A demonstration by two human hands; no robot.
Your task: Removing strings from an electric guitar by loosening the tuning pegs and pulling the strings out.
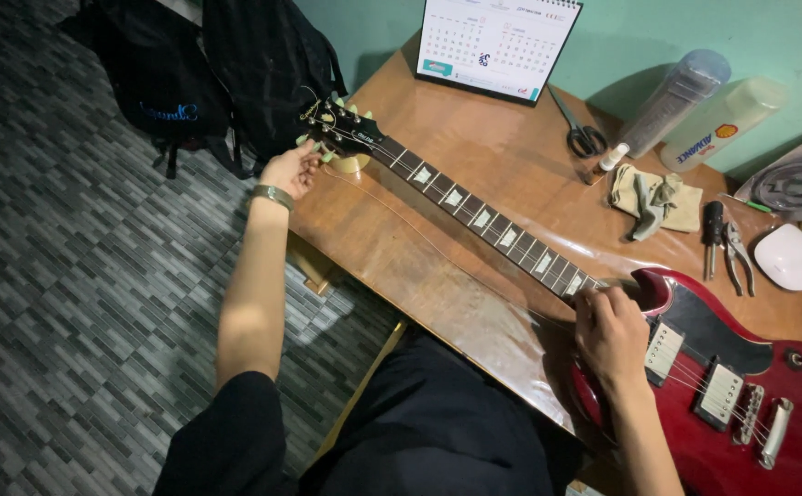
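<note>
The left hand (292, 170) pinches a tuning peg at the headstock of the one red solid-body electric guitar (740, 386) lying across the brown wooden table (437, 248); the right hand (610, 332), fingers curled, presses the strings above two chrome pickups (692, 372); beyond lie one pair of black scissors (584, 138), two plastic bottles (695, 110), one desk calendar (497, 46)

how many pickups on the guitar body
2: the neck pickup sits just right of the right hand, and the bridge pickup lies further along the strings, before the bridge. None appears hidden.
</note>
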